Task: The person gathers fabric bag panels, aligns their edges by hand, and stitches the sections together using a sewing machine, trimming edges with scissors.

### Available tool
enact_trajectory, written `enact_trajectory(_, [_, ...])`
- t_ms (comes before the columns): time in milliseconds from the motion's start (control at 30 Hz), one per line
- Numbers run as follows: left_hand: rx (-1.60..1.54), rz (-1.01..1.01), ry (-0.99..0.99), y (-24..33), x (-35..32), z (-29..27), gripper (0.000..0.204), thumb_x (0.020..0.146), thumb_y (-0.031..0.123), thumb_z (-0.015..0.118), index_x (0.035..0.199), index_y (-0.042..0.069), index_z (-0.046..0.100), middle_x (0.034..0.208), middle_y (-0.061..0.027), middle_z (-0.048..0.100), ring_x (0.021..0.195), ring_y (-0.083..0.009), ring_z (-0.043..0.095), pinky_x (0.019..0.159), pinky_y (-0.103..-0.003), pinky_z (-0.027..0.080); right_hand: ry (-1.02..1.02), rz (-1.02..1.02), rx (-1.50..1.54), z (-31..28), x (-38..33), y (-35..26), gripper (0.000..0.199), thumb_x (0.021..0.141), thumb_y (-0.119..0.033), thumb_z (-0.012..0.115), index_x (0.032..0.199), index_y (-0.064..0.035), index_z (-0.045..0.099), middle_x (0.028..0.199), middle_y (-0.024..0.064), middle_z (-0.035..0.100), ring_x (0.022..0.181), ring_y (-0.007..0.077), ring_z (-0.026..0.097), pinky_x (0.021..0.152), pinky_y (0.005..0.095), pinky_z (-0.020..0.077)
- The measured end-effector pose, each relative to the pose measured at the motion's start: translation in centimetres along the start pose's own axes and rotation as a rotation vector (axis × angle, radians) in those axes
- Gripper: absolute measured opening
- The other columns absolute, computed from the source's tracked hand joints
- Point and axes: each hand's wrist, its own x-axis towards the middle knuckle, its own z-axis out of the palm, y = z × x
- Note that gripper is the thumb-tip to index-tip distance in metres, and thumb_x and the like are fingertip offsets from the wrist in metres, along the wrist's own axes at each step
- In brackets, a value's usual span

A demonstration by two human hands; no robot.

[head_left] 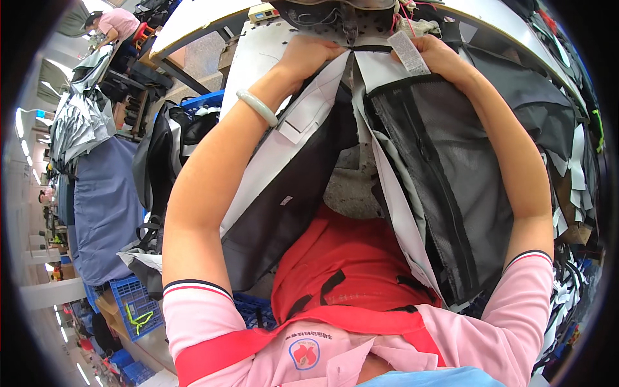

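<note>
At the far edge of the work surface my left hand [306, 57] is closed, its fingers pinching the top edge of a black fabric panel with a white backing [284, 187]. My right hand [440, 59] grips the upper edge of a second panel, dark grey with black mesh and a long black zipper [429, 151]. Beside its fingers a white printed label [407, 54] sticks out. Both panels hang down toward my lap and come together at the top, just under the dark sewing machine head [342, 19]. The needle area is too small to make out.
The white sewing table [258, 48] carries dark lint and a small cream-coloured box [263, 11]. Dark fabric pieces [525, 97] are heaped at my right. On the left stand a blue crate [137, 306] and bundled white-and-grey pieces [84, 122]. Another person [116, 24] bends over work at the far left.
</note>
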Motion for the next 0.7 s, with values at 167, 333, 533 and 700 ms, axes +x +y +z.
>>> enact_trajectory(167, [-0.051,0.014,-0.002,-0.1,1.2,-0.3,0.027,0.084,0.004,0.061,0.108,-0.006,0.068,0.099,-0.0119,0.070,0.083,-0.0170,0.066,0.076,-0.028,0.055,0.004,-0.033,-0.133,-0.6,1.4,0.7,0.026,0.090,-0.026,0.066,0.102,-0.0031,0.071,0.083,-0.0048,0.064,0.078,0.0032,0.056,0.073,0.0223,0.0462])
enact_trajectory(333, [-0.185,0.004,0.036,-0.1,1.4,-0.2,0.026,0.085,0.010,0.063,0.107,-0.004,0.069,0.103,-0.0119,0.070,0.087,-0.0162,0.064,0.078,-0.028,0.051,0.043,-0.020,-0.046,-1.6,0.3,0.4,0.022,0.092,-0.022,0.064,0.104,-0.0055,0.071,0.092,-0.0029,0.066,0.083,0.0046,0.058,0.079,0.0218,0.0463])
enact_trajectory(533, [0.121,0.079,-0.014,-5.9,-2.9,-3.7,0.034,0.094,0.027,0.056,0.111,0.000,0.068,0.100,-0.0063,0.069,0.091,-0.0120,0.062,0.082,-0.026,0.047,-0.176,-0.196,-0.085,-5.9,-11.4,-3.7,0.064,0.087,-0.035,0.066,0.140,-0.0103,0.043,0.124,0.0106,0.059,0.111,0.0178,0.054,0.095,0.0308,0.0420])
enact_trajectory(700, [-0.395,-0.093,-0.336,-9.0,-11.6,1.2,0.022,0.096,0.024,0.055,0.090,0.006,0.066,0.083,0.0010,0.063,0.073,-0.0078,0.056,0.069,-0.021,0.045,0.242,0.006,-0.544,-1.5,-23.2,-7.4,0.075,0.067,-0.032,0.084,0.128,-0.0072,0.050,0.111,0.0174,0.061,0.104,0.0317,0.058,0.093,0.0381,0.0435])
